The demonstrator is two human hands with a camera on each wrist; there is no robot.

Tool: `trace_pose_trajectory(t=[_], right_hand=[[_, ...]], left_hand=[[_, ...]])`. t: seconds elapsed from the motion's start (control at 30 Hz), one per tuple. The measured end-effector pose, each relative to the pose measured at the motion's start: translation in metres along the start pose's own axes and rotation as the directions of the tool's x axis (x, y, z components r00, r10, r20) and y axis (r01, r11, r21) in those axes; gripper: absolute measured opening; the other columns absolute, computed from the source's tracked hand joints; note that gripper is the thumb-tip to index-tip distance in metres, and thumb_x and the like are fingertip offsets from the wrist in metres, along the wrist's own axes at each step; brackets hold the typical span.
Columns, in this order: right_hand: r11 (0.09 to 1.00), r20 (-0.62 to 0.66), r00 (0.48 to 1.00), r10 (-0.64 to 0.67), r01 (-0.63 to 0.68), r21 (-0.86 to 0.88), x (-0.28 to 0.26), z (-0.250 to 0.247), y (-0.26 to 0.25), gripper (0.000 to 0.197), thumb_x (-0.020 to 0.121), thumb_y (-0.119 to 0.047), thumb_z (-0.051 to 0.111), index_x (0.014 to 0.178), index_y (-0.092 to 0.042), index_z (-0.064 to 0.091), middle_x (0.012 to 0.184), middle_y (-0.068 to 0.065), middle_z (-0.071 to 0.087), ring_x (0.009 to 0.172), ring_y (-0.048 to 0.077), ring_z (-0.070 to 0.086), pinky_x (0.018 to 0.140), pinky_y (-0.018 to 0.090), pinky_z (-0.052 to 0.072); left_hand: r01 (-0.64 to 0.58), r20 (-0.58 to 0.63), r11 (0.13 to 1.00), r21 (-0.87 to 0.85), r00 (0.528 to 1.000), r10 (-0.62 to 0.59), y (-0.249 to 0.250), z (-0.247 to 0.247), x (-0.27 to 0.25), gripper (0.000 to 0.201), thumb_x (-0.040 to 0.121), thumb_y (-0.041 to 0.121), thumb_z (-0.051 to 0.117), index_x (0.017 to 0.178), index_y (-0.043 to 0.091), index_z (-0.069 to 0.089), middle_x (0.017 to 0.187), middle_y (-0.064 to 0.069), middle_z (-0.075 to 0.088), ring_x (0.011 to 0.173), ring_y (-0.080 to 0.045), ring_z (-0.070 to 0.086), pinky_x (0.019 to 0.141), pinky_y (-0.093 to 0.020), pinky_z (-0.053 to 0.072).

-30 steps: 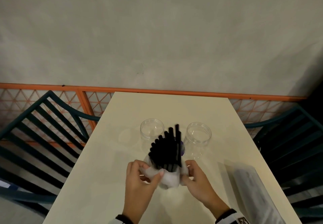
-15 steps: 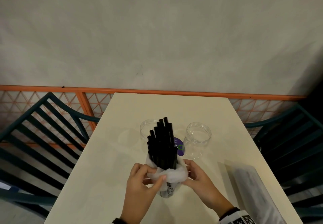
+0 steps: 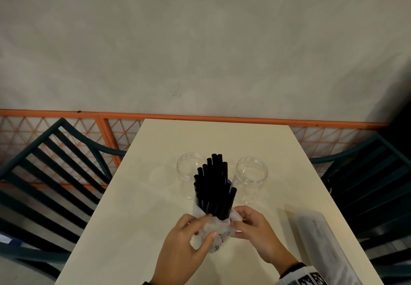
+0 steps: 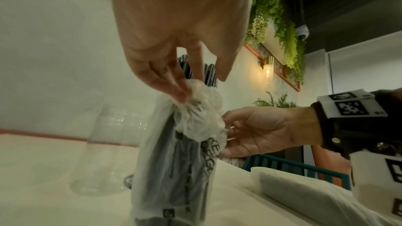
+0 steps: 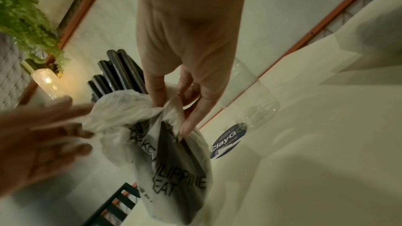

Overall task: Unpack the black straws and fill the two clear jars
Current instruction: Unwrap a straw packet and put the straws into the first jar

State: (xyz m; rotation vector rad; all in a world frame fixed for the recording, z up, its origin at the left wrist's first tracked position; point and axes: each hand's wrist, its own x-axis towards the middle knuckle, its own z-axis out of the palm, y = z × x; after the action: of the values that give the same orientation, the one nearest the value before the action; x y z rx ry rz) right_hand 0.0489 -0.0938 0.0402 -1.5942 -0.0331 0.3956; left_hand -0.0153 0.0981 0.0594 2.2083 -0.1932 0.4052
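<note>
A bundle of black straws (image 3: 213, 188) stands upright on the cream table (image 3: 133, 207), its lower half inside a clear plastic bag (image 3: 214, 229) with black lettering. The bag is bunched down around the straws (image 5: 118, 73), whose upper halves stick out. My left hand (image 3: 189, 242) pinches the crumpled bag rim (image 4: 195, 109) on the left side. My right hand (image 3: 253, 229) pinches the rim (image 5: 169, 109) on the right. Behind stand two clear jars, one at the left (image 3: 189, 173) and one at the right (image 3: 251, 177), both with nothing inside.
A second flat plastic packet (image 3: 320, 247) lies on the table at the right. A round dark sticker (image 5: 228, 141) sits on the tabletop by the right jar. Dark slatted chairs (image 3: 55, 173) flank the table; a wall with an orange rail (image 3: 222, 119) is behind.
Both hands have pushed the bag rim lower down the bundle, baring more of the straws. The bundle now stands straighter between the jars.
</note>
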Motion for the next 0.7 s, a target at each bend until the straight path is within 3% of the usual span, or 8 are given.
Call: trace_pose_trajectory(t=[0.07, 0.17, 0.23, 0.33, 0.5, 0.57, 0.63, 0.7], right_hand=[[0.998, -0.013, 1.000, -0.021, 0.020, -0.058, 0.000, -0.001, 0.004, 0.014, 0.081, 0.001, 0.063, 0.094, -0.003, 0.060, 0.088, 0.015, 0.056, 0.077, 0.019, 0.060, 0.067, 0.026, 0.056], [0.978, 0.012, 0.996, -0.084, 0.084, -0.193, -0.004, 0.005, 0.007, 0.013, 0.083, -0.001, 0.062, 0.093, -0.009, 0.057, 0.088, 0.006, 0.060, 0.081, 0.014, 0.058, 0.070, 0.026, 0.054], [0.954, 0.058, 0.994, -0.093, 0.105, -0.280, -0.005, 0.009, 0.008, 0.023, 0.084, -0.007, 0.063, 0.101, -0.020, 0.055, 0.092, 0.004, 0.063, 0.084, 0.009, 0.059, 0.072, 0.020, 0.052], [0.923, 0.102, 0.992, -0.075, 0.108, -0.370, -0.003, 0.011, 0.013, 0.047, 0.084, -0.013, 0.064, 0.122, -0.033, 0.043, 0.104, 0.001, 0.062, 0.099, 0.013, 0.058, 0.077, 0.010, 0.048], [0.869, 0.109, 0.994, -0.012, 0.065, -0.491, 0.002, 0.008, 0.028, 0.044, 0.085, -0.022, 0.062, 0.124, -0.035, 0.047, 0.118, -0.001, 0.059, 0.105, 0.012, 0.056, 0.089, 0.018, 0.046], [0.883, 0.101, 0.995, 0.012, 0.037, -0.467, 0.006, 0.006, 0.032, 0.040, 0.080, -0.029, 0.065, 0.115, -0.041, 0.050, 0.117, -0.001, 0.062, 0.103, 0.013, 0.059, 0.091, 0.028, 0.050], [0.887, 0.095, 0.995, 0.023, 0.023, -0.461, 0.008, 0.005, 0.032, 0.034, 0.079, -0.030, 0.065, 0.109, -0.040, 0.053, 0.114, -0.002, 0.064, 0.100, 0.012, 0.061, 0.086, 0.027, 0.052], [0.888, 0.104, 0.994, 0.025, 0.025, -0.459, 0.010, 0.006, 0.032, 0.026, 0.083, -0.026, 0.064, 0.107, -0.035, 0.057, 0.110, -0.006, 0.066, 0.096, 0.009, 0.062, 0.078, 0.020, 0.051]], left_hand=[[-0.014, -0.113, 0.996, 0.087, 0.993, 0.024, 0.010, -0.013, 0.008, 0.052, 0.070, 0.060, 0.058, 0.118, 0.043, 0.046, 0.095, 0.021, 0.039, 0.094, 0.009, 0.046, 0.077, -0.006, 0.039], [-0.046, -0.203, 0.987, 0.152, 0.976, 0.076, 0.033, -0.025, 0.030, 0.078, 0.071, 0.060, 0.058, 0.137, 0.031, 0.029, 0.132, 0.014, 0.032, 0.127, 0.007, 0.028, 0.103, -0.014, 0.029], [-0.087, -0.134, 0.969, 0.231, 0.984, 0.121, 0.046, -0.024, 0.046, 0.089, 0.074, 0.065, 0.050, 0.144, 0.027, 0.011, 0.153, -0.001, 0.018, 0.143, -0.011, 0.010, 0.114, -0.028, 0.017], [-0.052, -0.019, 0.941, 0.335, 0.998, 0.062, 0.050, -0.008, 0.060, 0.089, 0.079, 0.069, 0.034, 0.144, 0.026, -0.009, 0.156, 0.001, -0.006, 0.143, -0.015, -0.014, 0.115, -0.033, -0.002], [-0.016, 0.147, 0.887, 0.462, 0.987, -0.059, 0.035, 0.013, 0.061, 0.062, 0.089, 0.043, 0.034, 0.139, 0.006, 0.032, 0.144, -0.011, 0.041, 0.135, -0.027, 0.036, 0.112, -0.044, 0.029], [-0.056, 0.202, 0.889, 0.454, 0.978, -0.042, 0.039, 0.012, 0.065, 0.062, 0.092, 0.045, 0.024, 0.142, 0.008, 0.024, 0.150, -0.009, 0.031, 0.140, -0.026, 0.022, 0.113, -0.050, 0.024], [-0.064, 0.269, 0.874, 0.481, 0.960, -0.078, 0.043, 0.010, 0.067, 0.069, 0.088, 0.058, 0.007, 0.146, 0.020, 0.008, 0.156, -0.004, 0.013, 0.144, -0.027, 0.000, 0.117, -0.049, 0.001], [-0.048, 0.257, 0.823, 0.567, 0.959, -0.121, 0.050, 0.006, 0.066, 0.068, 0.086, 0.064, 0.006, 0.142, 0.029, 0.024, 0.151, -0.002, 0.031, 0.140, -0.034, 0.023, 0.109, -0.056, 0.014]])
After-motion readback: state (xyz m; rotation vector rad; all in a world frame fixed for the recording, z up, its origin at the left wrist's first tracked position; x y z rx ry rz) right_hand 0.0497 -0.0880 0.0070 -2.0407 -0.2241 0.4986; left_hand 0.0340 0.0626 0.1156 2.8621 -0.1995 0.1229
